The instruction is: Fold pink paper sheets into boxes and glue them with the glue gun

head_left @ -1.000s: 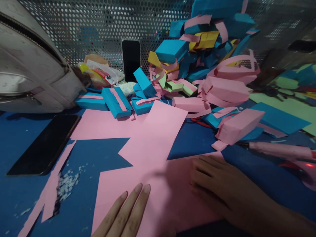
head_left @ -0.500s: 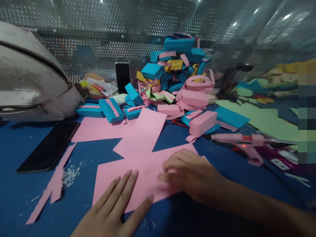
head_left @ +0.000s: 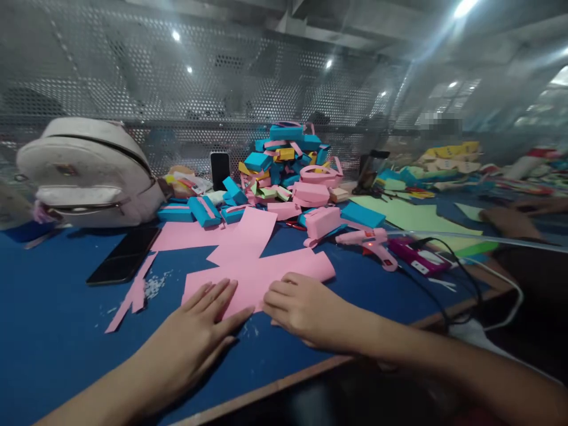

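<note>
A sheet of pink paper lies in front of me on the blue table, its right end curled up. My left hand rests on the sheet's left part, palm down and fingers stretched out. At the near edge, just right of the left hand's thumb, my right hand is closed with bent fingers on the paper; its fingertips are partly hidden. More cut pink paper spreads just beyond the sheet. Narrow pink strips lie to the left, beside some white scraps.
A dark phone lies near a white backpack; another phone stands upright. Small blue, pink and yellow paper boxes are heaped behind. To the right are a pink glue gun, a purple box, cables and green paper.
My right hand has moved down and left to the sheet's near edge, and the sheet's right end now curls up. The left hand stays flat. The view has tilted up and widened.
</note>
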The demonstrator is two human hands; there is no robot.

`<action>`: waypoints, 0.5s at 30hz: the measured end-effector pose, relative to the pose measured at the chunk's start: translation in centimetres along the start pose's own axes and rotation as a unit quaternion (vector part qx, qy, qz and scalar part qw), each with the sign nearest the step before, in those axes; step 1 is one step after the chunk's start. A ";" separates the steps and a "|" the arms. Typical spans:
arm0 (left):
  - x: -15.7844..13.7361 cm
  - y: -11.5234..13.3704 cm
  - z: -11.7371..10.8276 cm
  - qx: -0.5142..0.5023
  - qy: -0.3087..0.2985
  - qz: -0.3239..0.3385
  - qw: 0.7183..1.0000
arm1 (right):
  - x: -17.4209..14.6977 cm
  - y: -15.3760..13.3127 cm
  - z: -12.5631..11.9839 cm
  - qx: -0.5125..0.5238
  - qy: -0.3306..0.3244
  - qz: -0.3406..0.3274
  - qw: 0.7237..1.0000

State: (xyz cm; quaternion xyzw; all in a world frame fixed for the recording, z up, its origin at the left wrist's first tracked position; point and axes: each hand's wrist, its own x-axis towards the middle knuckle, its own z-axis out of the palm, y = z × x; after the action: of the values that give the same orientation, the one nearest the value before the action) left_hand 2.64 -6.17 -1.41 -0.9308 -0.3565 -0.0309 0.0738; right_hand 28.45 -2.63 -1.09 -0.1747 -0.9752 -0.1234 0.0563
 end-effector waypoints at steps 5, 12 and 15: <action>-2.5 -0.2 -1.5 0.047 -0.024 -0.021 0.998 | 0.0 -0.4 -0.8 0.006 -0.012 0.009 1.000; -6.3 -0.9 -2.6 0.062 -0.001 -0.065 0.996 | 0.1 -0.5 -1.2 0.010 -0.010 0.007 1.000; -7.2 -1.6 -2.7 0.075 -0.011 -0.067 0.995 | 0.1 -0.5 -1.4 0.008 -0.011 0.008 1.000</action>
State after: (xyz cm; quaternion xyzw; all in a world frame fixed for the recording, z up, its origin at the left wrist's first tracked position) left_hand -3.81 -10.15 0.62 -0.8971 -0.4198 0.0011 0.1378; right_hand 28.30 -3.45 0.13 -0.1829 -0.9754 -0.1130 0.0483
